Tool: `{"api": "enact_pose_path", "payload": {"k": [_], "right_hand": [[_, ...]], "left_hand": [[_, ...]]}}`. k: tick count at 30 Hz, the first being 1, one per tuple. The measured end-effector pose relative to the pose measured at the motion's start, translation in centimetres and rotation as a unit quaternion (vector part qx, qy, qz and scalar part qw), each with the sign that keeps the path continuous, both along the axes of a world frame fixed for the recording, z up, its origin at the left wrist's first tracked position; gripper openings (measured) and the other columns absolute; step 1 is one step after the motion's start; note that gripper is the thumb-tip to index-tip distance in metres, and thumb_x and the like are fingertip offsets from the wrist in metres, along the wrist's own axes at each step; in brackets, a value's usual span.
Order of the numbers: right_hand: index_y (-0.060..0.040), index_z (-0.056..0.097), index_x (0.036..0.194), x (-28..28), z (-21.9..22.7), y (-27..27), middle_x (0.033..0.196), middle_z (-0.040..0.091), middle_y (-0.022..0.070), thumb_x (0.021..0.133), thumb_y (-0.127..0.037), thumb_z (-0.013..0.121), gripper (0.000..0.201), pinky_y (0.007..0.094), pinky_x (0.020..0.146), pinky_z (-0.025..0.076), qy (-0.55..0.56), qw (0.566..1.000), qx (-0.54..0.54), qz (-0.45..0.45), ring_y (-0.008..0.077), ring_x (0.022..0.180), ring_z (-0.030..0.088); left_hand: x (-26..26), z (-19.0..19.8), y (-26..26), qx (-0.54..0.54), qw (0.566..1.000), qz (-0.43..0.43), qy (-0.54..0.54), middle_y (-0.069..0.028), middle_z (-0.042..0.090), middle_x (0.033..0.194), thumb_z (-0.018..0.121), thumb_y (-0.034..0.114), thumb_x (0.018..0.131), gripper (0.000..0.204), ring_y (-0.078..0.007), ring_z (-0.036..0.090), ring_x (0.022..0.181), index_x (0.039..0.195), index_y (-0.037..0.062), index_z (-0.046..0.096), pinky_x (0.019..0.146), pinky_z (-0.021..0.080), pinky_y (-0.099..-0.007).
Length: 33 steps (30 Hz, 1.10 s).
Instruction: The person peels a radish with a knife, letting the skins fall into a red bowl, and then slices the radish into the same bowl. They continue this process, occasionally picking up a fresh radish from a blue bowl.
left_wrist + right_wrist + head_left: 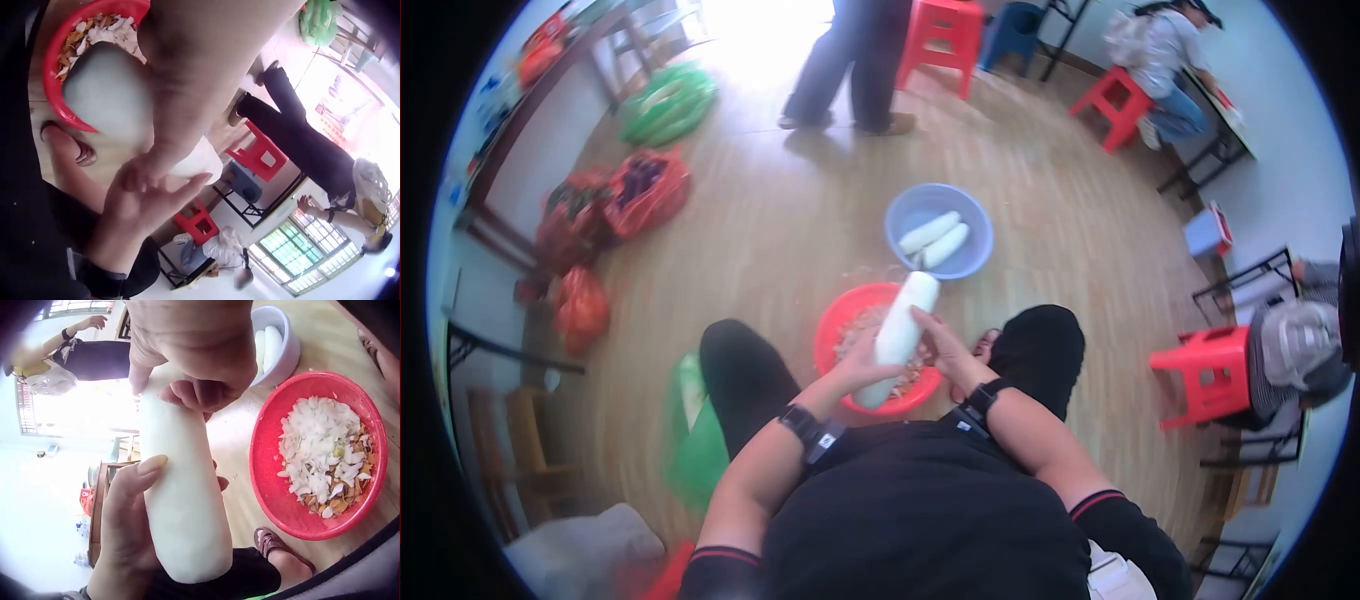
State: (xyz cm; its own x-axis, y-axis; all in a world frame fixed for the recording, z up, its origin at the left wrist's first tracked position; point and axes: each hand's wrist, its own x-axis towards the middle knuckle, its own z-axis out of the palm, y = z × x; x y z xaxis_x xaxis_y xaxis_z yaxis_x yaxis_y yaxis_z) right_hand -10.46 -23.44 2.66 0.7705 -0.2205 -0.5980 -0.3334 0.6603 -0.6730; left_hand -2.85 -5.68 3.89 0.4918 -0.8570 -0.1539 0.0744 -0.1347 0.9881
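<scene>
A peeled white radish (908, 315), long and thick, is held in both hands over the red basin, tilted with its far end up. My left hand (862, 364) grips its near part, thumb (153, 465) laid along the pale surface in the right wrist view. My right hand (942, 348) holds it from the other side, fingers bent around its farther part (165, 394). Below, the red basin (267, 444) contains white shavings (315, 437) and brownish peelings (337, 505). No tool shows in either hand.
Just beyond the red basin, a blue basin (897, 232) holds peeled radishes (945, 243). Green bags (668, 105) and red bags (650, 195) lie along the left. A standing person (855, 70) is ahead; seated people and red stools (1200, 375) are on the right.
</scene>
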Motion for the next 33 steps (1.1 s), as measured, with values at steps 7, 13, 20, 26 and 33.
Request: {"api": "enact_pose_path", "payload": {"k": [7, 13, 20, 26, 33], "right_hand": [[-0.0114, 0.051, 0.114, -0.7, 0.7, 0.4, 0.064, 0.051, -0.0036, 0.083, -0.039, 0.069, 0.045, 0.0186, 0.031, 0.03, -0.052, 0.999, -0.012, 0.013, 0.004, 0.038, 0.041], [-0.0095, 0.046, 0.121, -0.4, -0.7, 0.9, 0.072, 0.057, 0.0013, 0.082, -0.045, 0.068, 0.057, 0.0198, 0.03, 0.032, -0.06, 0.991, -0.117, 0.014, 0.0051, 0.038, 0.046], [-0.0166, 0.035, 0.139, -1.9, -4.4, -1.0, 0.085, 0.068, 0.0111, 0.086, -0.039, 0.063, 0.064, 0.0205, 0.034, 0.035, 0.034, 0.986, -0.162, 0.018, 0.0071, 0.039, 0.046], [-0.0042, 0.062, 0.083, -3.8, -4.4, -1.7, 0.058, 0.058, 0.0024, 0.086, -0.025, 0.061, 0.021, 0.0227, 0.034, 0.033, 0.086, 0.967, -0.229, 0.075, 0.0088, 0.038, 0.047], [-0.0029, 0.062, 0.088, -3.9, -3.9, -1.7, 0.056, 0.058, 0.0035, 0.08, -0.024, 0.064, 0.023, 0.0231, 0.035, 0.037, 0.079, 0.951, -0.271, 0.123, 0.0102, 0.039, 0.051]], "left_hand": [[-0.7, 1.4, 0.5, 0.11, 0.98, -0.049, 0.157, -0.0107, 0.058, 0.113, 0.078, 0.018, 0.07, 0.072, -0.0205, 0.059, 0.103, 0.13, 0.0018, 0.042, 0.088, 0.049, -0.0355], [-1.3, -1.3, 0.7, 0.045, 0.985, 0.007, 0.166, -0.0086, 0.06, 0.103, 0.074, 0.009, 0.068, 0.06, -0.0202, 0.062, 0.091, 0.121, 0.0028, 0.047, 0.081, 0.052, -0.0369], [-0.9, -2.0, 1.7, 0.09, 0.978, 0.107, 0.156, -0.0096, 0.061, 0.092, 0.072, 0.004, 0.067, 0.045, -0.0211, 0.064, 0.079, 0.108, -0.0008, 0.054, 0.067, 0.053, -0.035], [-0.8, -1.7, 2.0, 0.088, 0.97, 0.158, 0.165, -0.0097, 0.062, 0.086, 0.07, 0.007, 0.068, 0.037, -0.0218, 0.063, 0.074, 0.102, -0.0017, 0.057, 0.064, 0.052, -0.0351], [-1.0, -2.2, 1.8, 0.091, 0.971, 0.157, 0.156, -0.011, 0.062, 0.079, 0.068, 0.007, 0.068, 0.031, -0.0217, 0.063, 0.065, 0.095, -0.0043, 0.058, 0.058, 0.052, -0.0342]]}}
